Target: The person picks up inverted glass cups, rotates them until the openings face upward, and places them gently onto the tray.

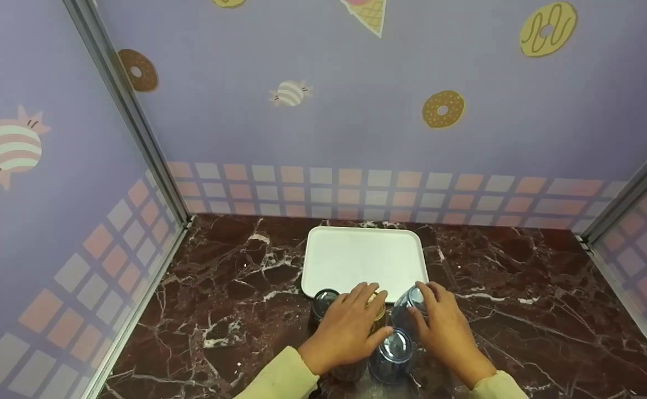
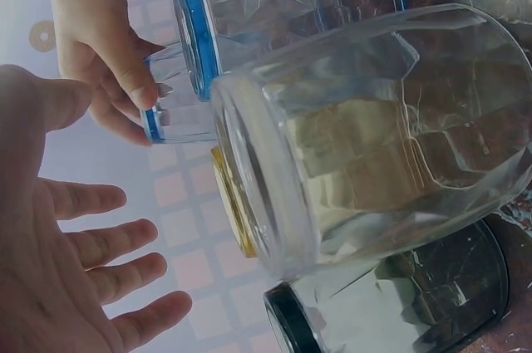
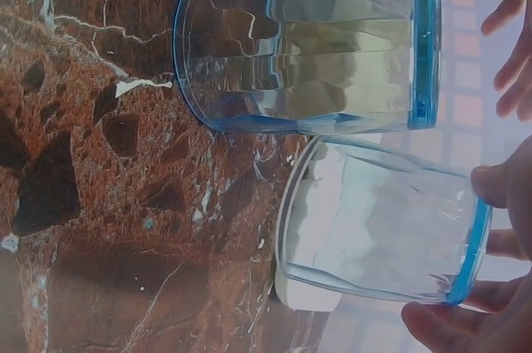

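My right hand (image 1: 446, 327) pinches the base end of a tilted light-blue tumbler (image 3: 382, 212), fingers and thumb around its thick blue base. A second blue tumbler (image 1: 394, 354) stands upside down beside it, nearer me. Over the cluster, my left hand (image 1: 345, 327) is spread with fingers extended; in the left wrist view nothing is between them. Below it stands a clear tumbler (image 2: 374, 137), large in the left wrist view and mostly covered by the hand in the head view. A yellow-based tumbler (image 2: 233, 208) shows behind it, next to a dark tumbler (image 1: 326, 302).
A white rectangular tray (image 1: 362, 257) lies just beyond the tumblers on the dark red marbled table (image 1: 234, 316). Patterned purple panels (image 1: 356, 111) enclose the back and both sides, with grey metal posts (image 1: 129, 105) at the corners.
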{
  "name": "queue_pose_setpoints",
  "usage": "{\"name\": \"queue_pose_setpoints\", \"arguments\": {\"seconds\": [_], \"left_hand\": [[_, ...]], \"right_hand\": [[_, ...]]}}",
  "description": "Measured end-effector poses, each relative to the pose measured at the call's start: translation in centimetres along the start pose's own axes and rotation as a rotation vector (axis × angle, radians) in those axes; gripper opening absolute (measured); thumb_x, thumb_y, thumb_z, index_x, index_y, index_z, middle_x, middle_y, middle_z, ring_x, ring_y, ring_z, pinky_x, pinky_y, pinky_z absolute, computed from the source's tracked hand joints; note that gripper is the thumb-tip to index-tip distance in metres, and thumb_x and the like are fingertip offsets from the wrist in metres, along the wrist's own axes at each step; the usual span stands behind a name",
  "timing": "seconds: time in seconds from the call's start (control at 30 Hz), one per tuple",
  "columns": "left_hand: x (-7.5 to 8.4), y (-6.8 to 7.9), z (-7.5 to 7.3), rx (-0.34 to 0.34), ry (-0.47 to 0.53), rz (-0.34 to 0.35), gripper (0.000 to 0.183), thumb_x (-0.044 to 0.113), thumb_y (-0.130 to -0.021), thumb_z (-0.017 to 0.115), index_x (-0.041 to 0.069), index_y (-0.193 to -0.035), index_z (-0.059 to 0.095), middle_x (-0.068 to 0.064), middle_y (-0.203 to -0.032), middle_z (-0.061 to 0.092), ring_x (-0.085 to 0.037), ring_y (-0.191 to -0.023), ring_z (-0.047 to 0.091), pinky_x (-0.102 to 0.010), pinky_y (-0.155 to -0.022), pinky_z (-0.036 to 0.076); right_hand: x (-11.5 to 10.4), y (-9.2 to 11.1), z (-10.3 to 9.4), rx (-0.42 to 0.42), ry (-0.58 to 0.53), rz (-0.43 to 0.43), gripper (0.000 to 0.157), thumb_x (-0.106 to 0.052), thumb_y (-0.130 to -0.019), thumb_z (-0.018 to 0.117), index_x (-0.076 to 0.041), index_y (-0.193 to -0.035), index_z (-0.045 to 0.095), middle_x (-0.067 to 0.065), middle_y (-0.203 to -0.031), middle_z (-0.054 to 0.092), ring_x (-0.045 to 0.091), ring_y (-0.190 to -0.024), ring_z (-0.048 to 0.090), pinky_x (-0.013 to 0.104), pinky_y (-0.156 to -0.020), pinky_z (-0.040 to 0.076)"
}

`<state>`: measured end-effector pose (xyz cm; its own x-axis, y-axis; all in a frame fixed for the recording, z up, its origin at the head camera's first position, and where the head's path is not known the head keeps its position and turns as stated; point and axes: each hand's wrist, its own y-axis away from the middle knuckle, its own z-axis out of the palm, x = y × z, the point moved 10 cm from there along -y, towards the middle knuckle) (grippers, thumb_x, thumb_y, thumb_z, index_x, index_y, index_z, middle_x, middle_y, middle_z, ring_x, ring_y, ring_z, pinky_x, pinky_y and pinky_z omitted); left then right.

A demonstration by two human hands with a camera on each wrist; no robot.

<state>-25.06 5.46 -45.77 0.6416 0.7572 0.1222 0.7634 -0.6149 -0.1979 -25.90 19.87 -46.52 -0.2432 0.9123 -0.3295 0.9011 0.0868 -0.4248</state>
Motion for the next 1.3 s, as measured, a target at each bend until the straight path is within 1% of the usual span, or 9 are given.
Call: {"name": "queue_pose_setpoints", "arguments": {"seconds": [0.1,0.27,0.43,0.6,0.83,1.03,1.3], "left_hand": [[0.0,-0.1,-0.1,0.008,0.000,0.000,0.063,0.054,-0.096,0.046,0.017,-0.146,0.041,-0.007,-0.149,0.044,-0.025,-0.138,0.042,-0.044,-0.105,0.044],[0.0,-0.1,0.0,0.003,-0.010,-0.003,0.063,0.056,-0.097,0.042,0.016,-0.146,0.041,-0.007,-0.148,0.044,-0.025,-0.138,0.042,-0.044,-0.105,0.043],[0.1,0.0,-0.1,0.017,-0.020,0.000,0.063,0.057,-0.097,0.040,0.015,-0.146,0.041,-0.007,-0.148,0.045,-0.025,-0.137,0.043,-0.043,-0.105,0.044],[0.2,0.0,-0.1,0.020,-0.009,-0.005,0.063,0.055,-0.097,0.043,0.015,-0.145,0.041,-0.007,-0.147,0.046,-0.025,-0.137,0.043,-0.044,-0.104,0.044],[0.1,0.0,0.1,0.006,0.004,-0.018,0.064,0.055,-0.097,0.045,0.014,-0.146,0.040,-0.007,-0.148,0.045,-0.025,-0.138,0.043,-0.044,-0.105,0.044],[0.2,0.0,-0.1,0.026,0.017,-0.022,0.067,0.054,-0.096,0.047,0.012,-0.148,0.037,-0.008,-0.148,0.044,-0.024,-0.138,0.042,-0.044,-0.105,0.044],[-0.1,0.0,-0.1,0.037,0.028,-0.043,0.069,0.053,-0.096,0.048,0.011,-0.148,0.036,-0.008,-0.148,0.045,-0.024,-0.138,0.042,-0.044,-0.105,0.043]], "right_hand": [[-0.1,-0.1,-0.4,0.022,0.001,-0.006,0.052,-0.020,-0.085,0.073,-0.004,-0.132,0.055,0.023,-0.125,0.056,0.039,-0.112,0.056,0.054,-0.085,0.051],[-0.3,0.0,-0.9,0.064,-0.011,-0.016,0.053,-0.021,-0.085,0.074,-0.005,-0.131,0.055,0.023,-0.125,0.055,0.038,-0.111,0.056,0.053,-0.082,0.052],[-0.4,0.0,-1.4,0.091,-0.026,-0.009,0.051,-0.022,-0.087,0.072,-0.006,-0.132,0.054,0.021,-0.125,0.055,0.037,-0.112,0.055,0.053,-0.083,0.052],[-0.5,0.0,-1.9,0.111,-0.049,-0.002,0.050,-0.023,-0.088,0.070,-0.005,-0.132,0.055,0.021,-0.125,0.055,0.037,-0.113,0.054,0.053,-0.087,0.051],[-0.7,0.1,-2.5,0.133,-0.069,0.003,0.051,-0.020,-0.087,0.070,-0.004,-0.132,0.053,0.021,-0.126,0.054,0.036,-0.114,0.053,0.054,-0.090,0.050],[-1.1,0.2,-3.2,0.162,-0.086,-0.016,0.051,-0.017,-0.089,0.068,-0.004,-0.136,0.051,0.021,-0.126,0.054,0.035,-0.114,0.052,0.053,-0.089,0.050],[-1.5,0.3,-3.8,0.196,-0.136,-0.026,0.049,-0.016,-0.089,0.067,-0.002,-0.134,0.051,0.022,-0.126,0.053,0.036,-0.115,0.051,0.054,-0.094,0.048]]}}
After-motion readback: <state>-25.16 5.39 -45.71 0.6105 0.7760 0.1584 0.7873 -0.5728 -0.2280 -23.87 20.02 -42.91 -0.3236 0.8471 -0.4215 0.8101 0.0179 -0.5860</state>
